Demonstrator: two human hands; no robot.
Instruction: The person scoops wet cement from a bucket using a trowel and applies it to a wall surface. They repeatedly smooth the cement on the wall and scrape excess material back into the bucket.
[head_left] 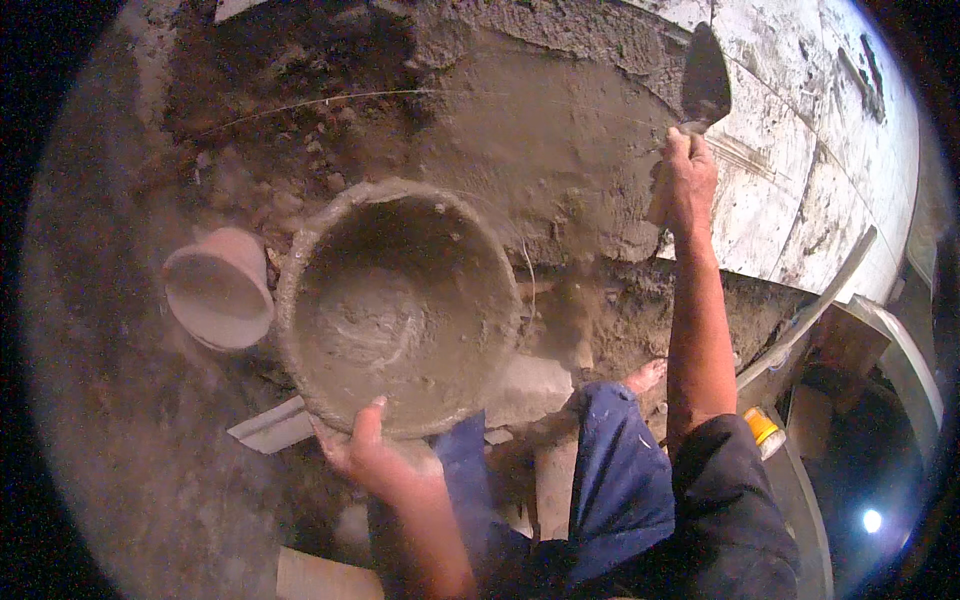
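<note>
My left hand (372,455) grips the near rim of a large round basin (299,262), with the thumb over the edge. Wet grey mortar (365,318) lies in the bottom of the basin, and its walls are smeared with it. Farther off to the right, my right hand (690,180) is closed round the handle of a pointing trowel (706,80). The trowel's dark blade points away from me, over the border between the spread mortar bed (550,130) and the pale tiles (770,130).
A smaller pinkish bucket (222,290) leans left of the basin. A thin string (330,98) crosses the mortar. At right lie a long wooden strip (812,318) and a yellow-and-white container (764,432). A board piece (275,425) pokes out under the basin, near my knees.
</note>
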